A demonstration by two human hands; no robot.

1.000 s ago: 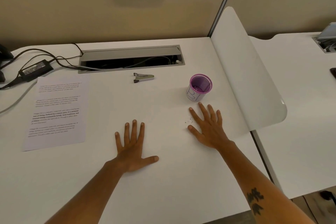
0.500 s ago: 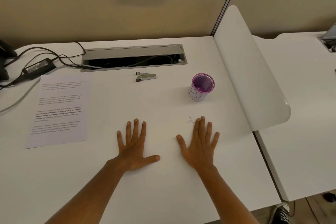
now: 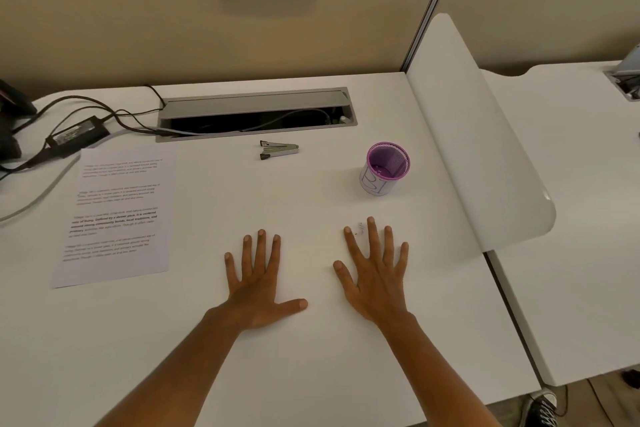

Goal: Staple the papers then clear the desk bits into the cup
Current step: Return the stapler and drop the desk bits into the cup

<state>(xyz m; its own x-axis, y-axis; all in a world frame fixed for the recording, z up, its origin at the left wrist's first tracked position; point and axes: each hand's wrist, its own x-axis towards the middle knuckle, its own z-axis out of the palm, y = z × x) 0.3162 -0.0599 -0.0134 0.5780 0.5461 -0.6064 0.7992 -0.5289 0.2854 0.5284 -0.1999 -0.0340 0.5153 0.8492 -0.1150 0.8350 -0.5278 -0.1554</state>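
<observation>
Right hand [image 3: 375,274] has slid back beside left hand [image 3: 258,282], flat.

Arms: showing bare to the frame edge, wearing no sleeves.
Hands: left hand [image 3: 258,282] and right hand [image 3: 377,274] wearing no gloves.
Footwear: dark sneaker [image 3: 540,407] with white laces showing right of the right hand.

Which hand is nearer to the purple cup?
Right. The right hand lies flat just in front of the cup; the left hand lies flat further away, to the cup's front left.
</observation>
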